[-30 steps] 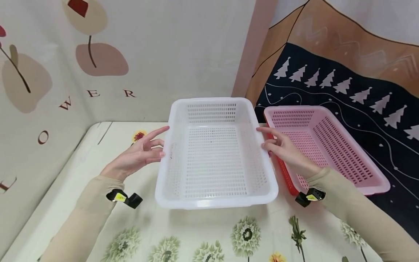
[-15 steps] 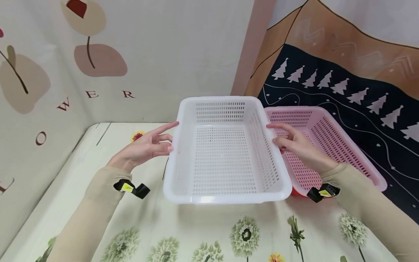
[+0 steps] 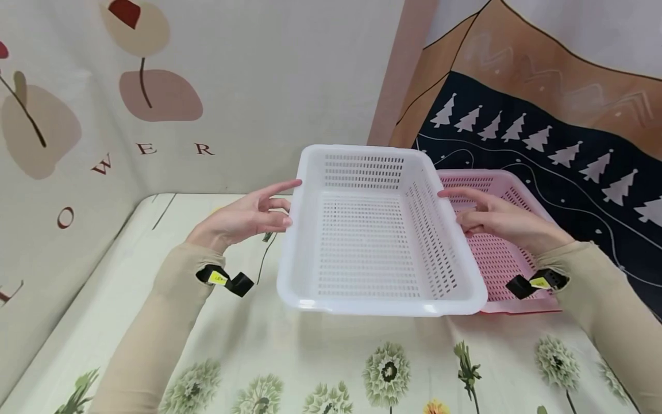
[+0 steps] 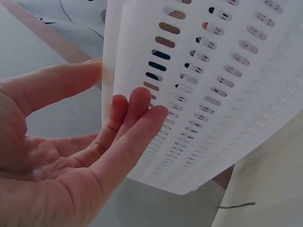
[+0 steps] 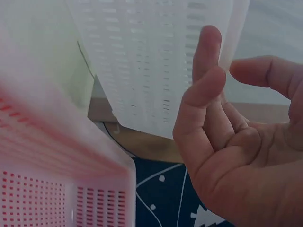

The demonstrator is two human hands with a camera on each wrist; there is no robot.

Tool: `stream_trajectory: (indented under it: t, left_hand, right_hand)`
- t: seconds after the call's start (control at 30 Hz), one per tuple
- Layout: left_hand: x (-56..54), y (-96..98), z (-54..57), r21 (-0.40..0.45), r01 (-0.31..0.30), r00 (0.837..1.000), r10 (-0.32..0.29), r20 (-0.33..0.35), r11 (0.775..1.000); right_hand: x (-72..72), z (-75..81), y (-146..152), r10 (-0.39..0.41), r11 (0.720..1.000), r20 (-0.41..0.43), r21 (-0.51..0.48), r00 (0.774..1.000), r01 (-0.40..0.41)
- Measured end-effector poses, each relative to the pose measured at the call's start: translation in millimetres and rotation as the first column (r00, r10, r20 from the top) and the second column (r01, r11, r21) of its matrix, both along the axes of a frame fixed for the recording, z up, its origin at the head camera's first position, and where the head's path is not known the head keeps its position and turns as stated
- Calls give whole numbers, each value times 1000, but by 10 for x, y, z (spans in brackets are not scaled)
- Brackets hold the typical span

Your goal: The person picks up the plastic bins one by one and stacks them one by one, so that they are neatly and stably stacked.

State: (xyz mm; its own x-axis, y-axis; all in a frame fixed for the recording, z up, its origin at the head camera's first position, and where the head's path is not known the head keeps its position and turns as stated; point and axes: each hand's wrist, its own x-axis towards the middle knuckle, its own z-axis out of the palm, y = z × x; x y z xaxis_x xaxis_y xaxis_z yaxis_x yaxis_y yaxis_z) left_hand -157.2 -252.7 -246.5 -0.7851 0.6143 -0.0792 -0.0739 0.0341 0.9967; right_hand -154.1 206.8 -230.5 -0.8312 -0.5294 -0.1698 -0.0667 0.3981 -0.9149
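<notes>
A white slotted plastic basket (image 3: pixel 364 241) is held up above the table between both hands, its inside showing nothing in it. The left hand (image 3: pixel 248 218) grips its left rim; in the left wrist view the thumb lies against the rim's outer edge and other fingers reach under it along the slotted wall (image 4: pixel 199 85). On the opposite rim, the right hand (image 3: pixel 504 221) pinches the edge, with fingers (image 5: pixel 201 94) curled beneath it. Behind the right hand stands a pink slotted basket (image 3: pixel 499 264), partly covered by the white one. A red edge (image 3: pixel 517 312) shows under the pink basket.
The flower-printed cloth (image 3: pixel 248 339) covers the table. A pale printed curtain (image 3: pixel 258 75) hangs behind, and a dark curtain with white trees (image 3: pixel 512 129) rises at the back right, close behind the pink basket.
Both hands have carried the white basket to the right and slightly upward. It now overlaps more of the pink basket, which has stayed in place.
</notes>
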Motion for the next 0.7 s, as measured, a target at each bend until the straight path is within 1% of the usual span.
stream_trajectory:
  t: [0.1, 0.23, 0.33, 0.47, 0.53, 0.63, 0.7]
  left_hand:
    - [-24, 72, 32, 4, 0, 1000, 0, 4, 1000]
    - [-49, 176, 66, 13, -11, 1000, 11, 12, 1000]
    - [-65, 268, 85, 34, -23, 999, 22, 26, 999]
    - [-68, 403, 109, 72, -41, 997, 36, 63, 997]
    - [-59, 464, 129, 85, -51, 996, 44, 78, 995]
    - [-47, 548, 173, 98, -53, 996, 46, 72, 994]
    - [-45, 604, 206, 111, -53, 997, 46, 65, 992]
  right_hand:
    - [-21, 23, 81, 14, 999, 25, -31, 1000, -13]
    - [-41, 46, 179, 17, 998, 16, -57, 1000, -16]
    - [-40, 66, 245, -15, 999, 3, -40, 1000, 15]
    - [-35, 79, 319, -73, 997, -14, -5, 997, 73]
    - [-36, 74, 349, -90, 996, -44, 10, 995, 90]
    - [-22, 73, 400, -122, 992, -43, 4, 992, 123]
    - [-5, 82, 445, -126, 992, -56, -6, 991, 126]
